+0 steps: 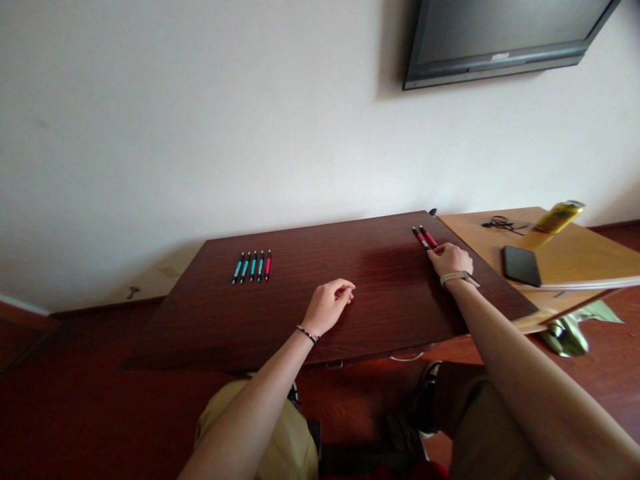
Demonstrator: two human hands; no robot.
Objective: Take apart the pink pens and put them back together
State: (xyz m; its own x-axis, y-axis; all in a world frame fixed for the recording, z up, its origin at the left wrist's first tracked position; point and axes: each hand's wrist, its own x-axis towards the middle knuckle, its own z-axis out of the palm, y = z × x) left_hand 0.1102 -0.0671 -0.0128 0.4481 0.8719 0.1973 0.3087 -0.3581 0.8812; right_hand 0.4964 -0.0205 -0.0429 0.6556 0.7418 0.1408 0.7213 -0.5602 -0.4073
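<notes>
My right hand (pixel 450 259) is at the right side of the dark table (pixel 380 320), its fingers closed over the lower end of a red-and-black pen (pixel 421 238). Just beside it lies another red-and-black pen (pixel 429 236), partly covered by the fingers. Near the middle of the table rests my left hand (pixel 330 303), loosely curled, with nothing visible in it. Over on the left lie several blue-and-black pens (pixel 245 267) in a neat upright row. A red-and-black pen (pixel 269 265) ends that row on its right.
A lighter wooden surface (pixel 590 250) adjoins on the right, holding a dark phone (pixel 521 265), a thin black cable (pixel 503 224) and a tilted yellow can (pixel 560 217). Behind the table is a white wall with a television (pixel 505 40). A green bag-like item (pixel 570 333) is lower right.
</notes>
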